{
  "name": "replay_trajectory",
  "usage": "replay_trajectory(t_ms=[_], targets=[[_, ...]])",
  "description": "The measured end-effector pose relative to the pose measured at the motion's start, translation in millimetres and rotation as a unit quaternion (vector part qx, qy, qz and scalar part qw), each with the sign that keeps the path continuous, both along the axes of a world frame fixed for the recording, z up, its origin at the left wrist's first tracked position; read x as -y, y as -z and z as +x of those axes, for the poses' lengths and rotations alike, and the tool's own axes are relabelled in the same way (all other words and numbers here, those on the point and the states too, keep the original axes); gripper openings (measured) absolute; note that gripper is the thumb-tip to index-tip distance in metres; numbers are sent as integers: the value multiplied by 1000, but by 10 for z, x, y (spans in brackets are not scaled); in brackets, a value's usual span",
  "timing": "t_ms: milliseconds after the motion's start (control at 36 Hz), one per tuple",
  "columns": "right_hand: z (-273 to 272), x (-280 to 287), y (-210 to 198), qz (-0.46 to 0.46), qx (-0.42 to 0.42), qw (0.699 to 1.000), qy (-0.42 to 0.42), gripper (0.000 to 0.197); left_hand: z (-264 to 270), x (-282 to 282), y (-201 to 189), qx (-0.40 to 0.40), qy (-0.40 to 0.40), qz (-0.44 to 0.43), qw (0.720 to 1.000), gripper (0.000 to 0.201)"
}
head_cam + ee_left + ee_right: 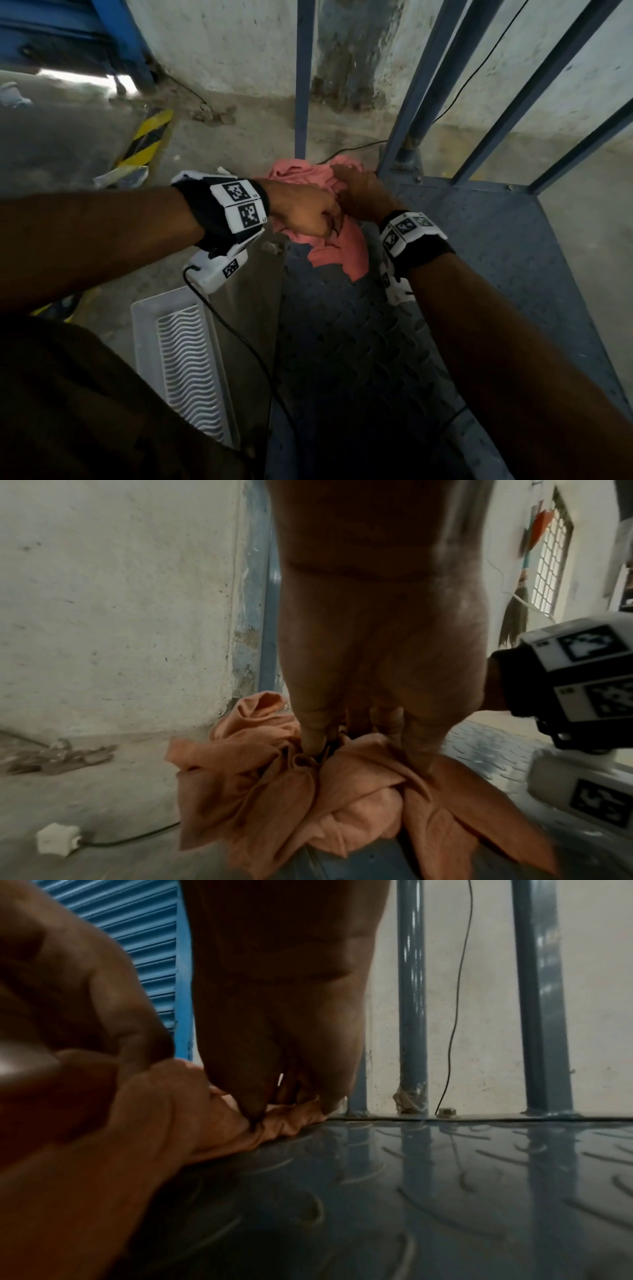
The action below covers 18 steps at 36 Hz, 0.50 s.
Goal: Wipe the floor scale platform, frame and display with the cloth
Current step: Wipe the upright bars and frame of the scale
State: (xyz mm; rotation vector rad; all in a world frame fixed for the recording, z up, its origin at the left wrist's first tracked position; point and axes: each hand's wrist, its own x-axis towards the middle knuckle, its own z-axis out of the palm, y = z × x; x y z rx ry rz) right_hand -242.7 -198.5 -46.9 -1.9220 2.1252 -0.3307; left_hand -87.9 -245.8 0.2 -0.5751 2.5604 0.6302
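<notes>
Two hands were engaged on one cloth [325,192], which lay bunched at the far left corner of the scale platform [479,260], partly overhanging its edge toward the concrete floor [68,137]. Furthest left, a white ridged tray [178,359] was seen on the floor beside the platform. The left hand [305,214] was held with fingers [313,731] curled down into the gathered fabric, so that it was clamped on the cloth. The right hand [363,195] was set just beside it, its fingertips [255,1110] pinching a fold against the tread plate. To the right, the upright bars of the frame [534,89] rose from the platform's rear edge. The step in hand was judged to be gathering the cloth into a pad at the corner, with little of the platform apparently covered and the frame and display yet to be done. For a good result, the loose folds should be drawn into a firm wad, pressure should be kept flat across the raised tread, and the seam at the bar bases should be worked. The display was not shown in any view. Only the left wrist view revealed a white plug block [58,840] with its cable on the floor; only the right wrist view revealed the bolt [445,1112] and seam at the frame's foot.
</notes>
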Motion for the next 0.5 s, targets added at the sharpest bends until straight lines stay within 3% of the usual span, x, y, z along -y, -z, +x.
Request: replay_trajectory(t_ms=[28, 111, 139, 222, 278, 333, 417, 500], targets=[[-2, -17, -69, 19, -2, 1000, 5, 110, -5, 5, -8, -4, -5, -1, 1000, 34], [-88, 10, -81, 16, 3, 999, 39, 53, -18, -8, -59, -17, -21, -1, 1000, 26], [-81, -14, -69, 8, 4, 999, 38, 50, -24, -14, -65, -19, -28, 11, 999, 26], [-26, -67, -4, -51, 25, 998, 20, 63, -12, -23, -77, -37, -47, 45, 997, 34], [-20, -50, 9, -87, 51, 995, 20, 59, -4, -17, -98, -52, -61, 59, 995, 29], [-70, -10, 31, -74, 42, 996, 30, 48, -2, -2, -120, -83, -85, 61, 991, 21], [-218, 93, 241, -46, -14, 999, -14, 57, 3, 28, -103, -120, -133, 66, 982, 17], [-184, 108, 245, -52, 0, 998, -24, 61, -8, 52, -64, -158, -162, 44, 973, 25]])
